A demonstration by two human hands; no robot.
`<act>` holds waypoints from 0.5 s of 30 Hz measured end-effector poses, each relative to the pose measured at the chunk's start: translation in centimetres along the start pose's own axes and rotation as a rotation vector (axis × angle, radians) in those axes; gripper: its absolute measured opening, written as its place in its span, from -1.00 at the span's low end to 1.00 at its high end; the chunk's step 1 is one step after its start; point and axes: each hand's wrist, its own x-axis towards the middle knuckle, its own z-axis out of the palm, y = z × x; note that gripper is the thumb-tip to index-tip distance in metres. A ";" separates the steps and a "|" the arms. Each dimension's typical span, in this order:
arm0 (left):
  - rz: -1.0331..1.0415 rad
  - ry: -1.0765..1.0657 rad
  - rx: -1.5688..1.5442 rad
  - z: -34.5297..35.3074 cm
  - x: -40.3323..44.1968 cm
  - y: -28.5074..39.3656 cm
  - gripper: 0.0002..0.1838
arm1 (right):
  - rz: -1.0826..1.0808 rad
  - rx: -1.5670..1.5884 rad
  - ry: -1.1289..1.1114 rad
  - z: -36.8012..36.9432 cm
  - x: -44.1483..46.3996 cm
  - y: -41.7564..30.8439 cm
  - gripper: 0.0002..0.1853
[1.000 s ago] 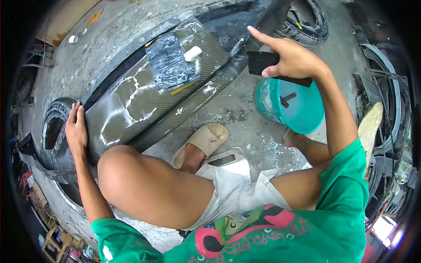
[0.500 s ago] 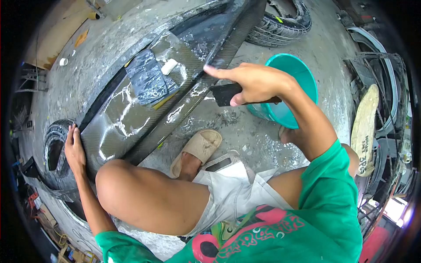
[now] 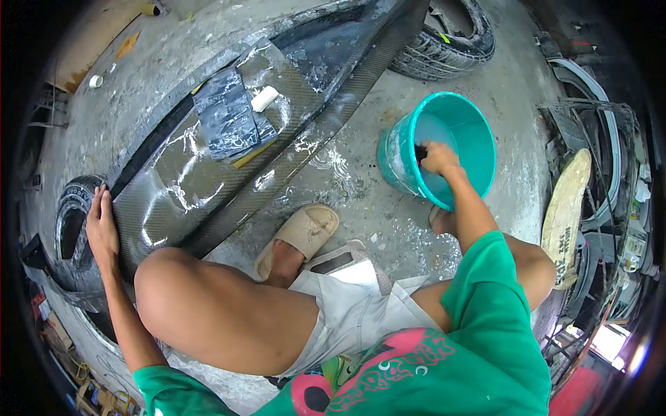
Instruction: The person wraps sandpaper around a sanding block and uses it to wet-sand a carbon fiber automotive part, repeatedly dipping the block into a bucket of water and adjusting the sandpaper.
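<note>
My left hand rests with its fingers on the left end edge of a long, wet carbon-fibre panel. Inside the teal bucket, over cloudy water, my right hand is closed on a black block, which is only partly visible. Dark wet sheets lie on the panel, with a small white block beside them. A yellowish strip sticks out from under the sheets.
One tyre lies beyond the bucket, another by the panel's left end. A long worn board and car parts are at the right. My sandalled foot is on the wet floor between panel and bucket.
My right hand has moved from above the panel's near edge down into the bucket, taking the black block along. My left hand stays on the panel's end. The view has shifted slightly.
</note>
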 end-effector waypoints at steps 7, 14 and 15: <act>-0.012 0.015 -0.024 0.1 0.0 -0.1 -0.41 | -0.066 0.713 0.382 -2.6 -1.9 -0.5 -0.34; -0.022 0.004 -0.057 0.0 -0.3 0.2 -0.40 | -0.582 0.849 0.684 -11.6 -8.8 -13.4 -0.53; -0.026 0.004 -0.048 -0.1 -0.4 0.4 -0.40 | -0.660 0.845 0.681 -11.4 -8.9 -15.2 -0.52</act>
